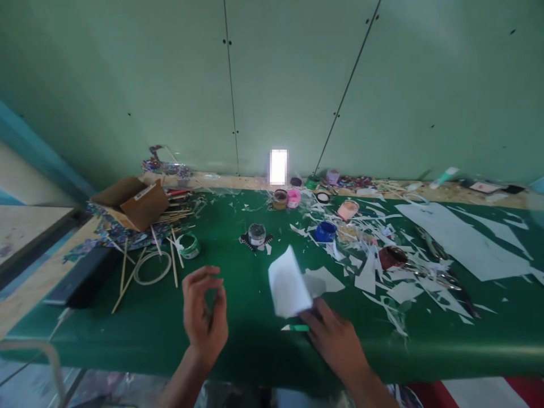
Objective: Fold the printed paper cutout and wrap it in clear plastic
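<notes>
The right hand [335, 340] pinches a white paper piece [289, 283] at its lower corner, lifting it above the green table cover [246, 334]. A green marker [296, 327] lies just beside this hand. Left of the paper, the left hand [206, 317] hovers, fingers curled together (holding nothing visible).

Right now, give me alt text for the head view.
The right hand holds a folded white paper above a green table; the left hand hovers empty, fingers curled. Paint pots, paper scraps, wooden sticks and a cardboard box lie beyond.
</notes>
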A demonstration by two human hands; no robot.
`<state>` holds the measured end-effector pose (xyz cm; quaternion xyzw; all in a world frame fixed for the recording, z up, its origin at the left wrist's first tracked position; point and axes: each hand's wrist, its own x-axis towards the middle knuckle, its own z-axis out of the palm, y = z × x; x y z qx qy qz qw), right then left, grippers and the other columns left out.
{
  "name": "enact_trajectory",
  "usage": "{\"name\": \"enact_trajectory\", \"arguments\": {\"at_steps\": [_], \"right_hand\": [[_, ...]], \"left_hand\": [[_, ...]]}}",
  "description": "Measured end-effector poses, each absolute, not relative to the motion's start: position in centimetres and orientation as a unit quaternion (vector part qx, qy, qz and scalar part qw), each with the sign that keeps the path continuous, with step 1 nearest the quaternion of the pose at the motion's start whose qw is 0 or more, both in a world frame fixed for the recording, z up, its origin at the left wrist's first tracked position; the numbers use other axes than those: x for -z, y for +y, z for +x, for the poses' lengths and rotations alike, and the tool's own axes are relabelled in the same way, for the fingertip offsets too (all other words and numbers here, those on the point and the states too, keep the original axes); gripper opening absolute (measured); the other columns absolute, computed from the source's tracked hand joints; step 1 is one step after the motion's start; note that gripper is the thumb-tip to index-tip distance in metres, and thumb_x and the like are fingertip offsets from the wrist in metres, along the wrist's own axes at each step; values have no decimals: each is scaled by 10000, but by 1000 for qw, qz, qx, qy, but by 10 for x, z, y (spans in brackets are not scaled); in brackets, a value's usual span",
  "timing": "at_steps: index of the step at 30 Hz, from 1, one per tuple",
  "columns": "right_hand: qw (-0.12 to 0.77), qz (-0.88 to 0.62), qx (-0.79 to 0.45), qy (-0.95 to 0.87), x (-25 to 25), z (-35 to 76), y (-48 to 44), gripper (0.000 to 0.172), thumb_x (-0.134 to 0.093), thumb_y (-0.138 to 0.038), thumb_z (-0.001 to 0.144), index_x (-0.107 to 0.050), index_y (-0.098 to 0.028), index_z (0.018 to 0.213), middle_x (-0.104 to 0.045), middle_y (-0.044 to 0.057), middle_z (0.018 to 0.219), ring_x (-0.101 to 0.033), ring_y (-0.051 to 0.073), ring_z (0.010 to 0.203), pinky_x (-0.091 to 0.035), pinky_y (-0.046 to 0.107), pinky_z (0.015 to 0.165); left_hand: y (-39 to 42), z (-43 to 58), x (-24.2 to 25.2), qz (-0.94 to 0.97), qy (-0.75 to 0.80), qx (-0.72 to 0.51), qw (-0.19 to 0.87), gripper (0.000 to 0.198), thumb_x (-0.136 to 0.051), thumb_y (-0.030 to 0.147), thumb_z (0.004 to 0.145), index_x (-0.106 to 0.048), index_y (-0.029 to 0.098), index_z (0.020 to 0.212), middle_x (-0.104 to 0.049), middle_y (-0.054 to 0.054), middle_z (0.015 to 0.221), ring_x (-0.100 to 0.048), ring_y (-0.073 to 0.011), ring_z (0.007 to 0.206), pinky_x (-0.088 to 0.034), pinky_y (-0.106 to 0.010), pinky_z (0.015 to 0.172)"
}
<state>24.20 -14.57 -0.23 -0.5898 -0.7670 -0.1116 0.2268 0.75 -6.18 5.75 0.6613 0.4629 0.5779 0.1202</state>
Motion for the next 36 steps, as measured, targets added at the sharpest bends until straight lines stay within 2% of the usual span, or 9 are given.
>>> {"name": "enact_trajectory", "arguments": {"at_steps": [3,6,8,12,17,21,25,31,36], "right_hand": [[162,-594,63,-785,2,239,-147,450,-531,-22,718,-678,-286,1052,-602,13,838,-590,100,591,-402,195,501],[109,-595,-4,-796,-5,237,-140,415,-550,-58,748,-670,-301,1063,-616,10,884,-615,111,606,-415,206,517],[86,-594,-32,-799,-12,237,-137,395,-552,-65,752,-667,-296,1051,-624,10,906,-624,117,606,-426,213,526],[120,-609,-66,-781,-24,245,-143,355,-521,-186,840,-584,-259,1181,-614,42,1047,-643,128,659,-475,237,580],[104,-720,-66,-683,-28,258,-147,298,-292,-253,956,-578,-185,1007,-642,66,955,-655,144,743,-464,230,565],[51,-756,-43,-651,-33,252,-130,266,-331,-231,946,-585,-217,1022,-678,36,800,-655,182,657,-377,256,460],[-2,-760,-30,-649,-42,237,-108,239,-403,-235,931,-604,-240,1061,-684,29,763,-645,175,590,-306,246,424],[-72,-748,-26,-659,-51,230,-100,309,-354,-203,949,-584,-193,1155,-701,80,844,-681,202,641,-382,246,474],[-117,-746,-37,-654,-55,245,-126,291,-344,-216,963,-604,-190,1091,-697,72,804,-689,220,645,-387,259,476]], "left_hand": [[-93,2,-85,742,323,-585,58,230,-480,88,813,-574,255,939,-612,-62,974,-589,-234,1000,-511,-408,810],[-99,12,-104,900,205,-358,143,351,-478,113,831,-544,292,1125,-669,-24,1084,-590,-217,1077,-485,-405,931],[-94,21,-101,919,249,-203,228,365,-468,167,895,-511,337,1215,-669,14,1119,-615,-175,1028,-512,-330,857],[-81,28,-66,900,355,-93,236,375,-421,204,928,-502,333,1272,-637,-23,1187,-594,-235,1069,-511,-394,830],[-83,37,-35,909,384,-108,123,324,-586,281,850,-588,322,1171,-567,-62,1226,-511,-303,1151,-454,-502,930],[-86,56,-28,903,400,-132,91,187,-549,290,870,-634,248,1032,-524,-72,1307,-440,-334,1233,-369,-586,1009],[-89,69,-21,888,431,-148,69,306,-532,251,875,-583,287,1175,-578,-72,1233,-479,-333,1188,-295,-669,1018],[-92,71,-15,879,448,-157,48,326,-541,289,880,-571,349,1198,-529,-5,1360,-451,-312,1244,-247,-671,1062],[-91,70,-14,880,446,-157,49,346,-535,303,885,-563,355,1226,-524,20,1385,-453,-309,1253,-249,-665,1071]]}}
